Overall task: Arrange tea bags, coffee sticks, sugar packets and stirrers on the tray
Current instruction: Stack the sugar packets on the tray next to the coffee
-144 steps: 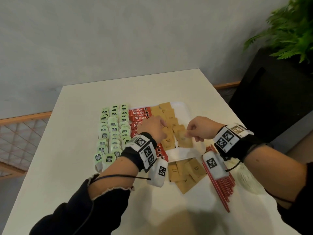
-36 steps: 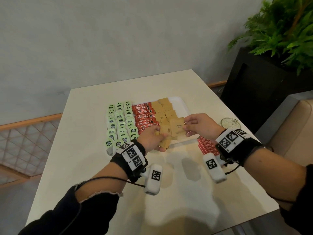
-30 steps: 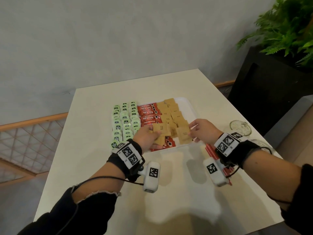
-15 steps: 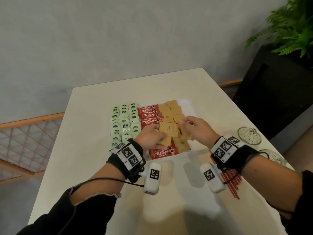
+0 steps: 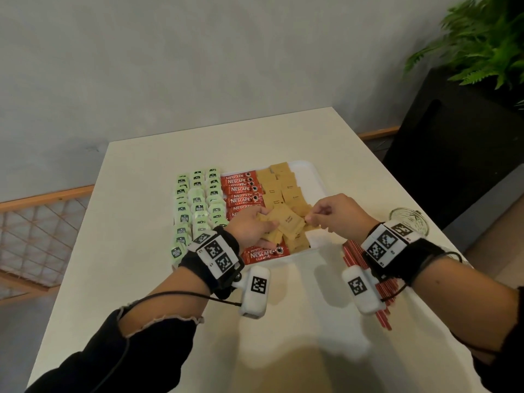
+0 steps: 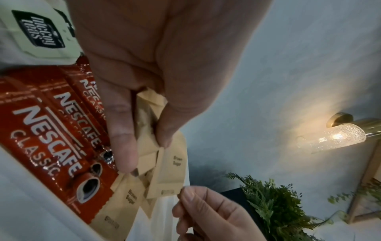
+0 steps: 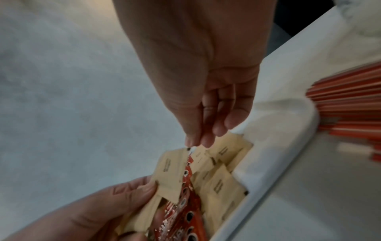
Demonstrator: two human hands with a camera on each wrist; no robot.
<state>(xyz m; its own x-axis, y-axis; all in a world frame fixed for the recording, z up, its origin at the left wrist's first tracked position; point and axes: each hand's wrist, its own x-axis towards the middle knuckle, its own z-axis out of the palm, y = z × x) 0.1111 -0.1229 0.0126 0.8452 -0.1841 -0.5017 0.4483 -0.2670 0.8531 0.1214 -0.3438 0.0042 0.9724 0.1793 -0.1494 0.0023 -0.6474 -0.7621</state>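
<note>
A white tray [image 5: 314, 177] holds rows of green tea bags [image 5: 198, 205], red coffee sticks [image 5: 241, 191] and brown sugar packets [image 5: 280, 182]. Over the tray's near part, my left hand [image 5: 262, 222] grips a fanned bunch of sugar packets [image 6: 171, 172] between thumb and fingers. My right hand [image 5: 310, 219] pinches the right corner of the top packet [image 5: 289, 221] in that bunch. The left wrist view shows the right hand's thumb tip [image 6: 185, 194] at that corner. Red stirrers [image 5: 354, 256] lie on the table right of the tray, partly under my right wrist.
A glass [image 5: 408, 219] stands at the table's right edge beyond the stirrers. A black planter [image 5: 459, 154] with a fern sits off the table to the right. The wall rises close behind the table's far edge.
The loose sugar packets seen on the table earlier are now in my left hand. My right hand has drawn back from the tray's sugar rows to the bunch.
</note>
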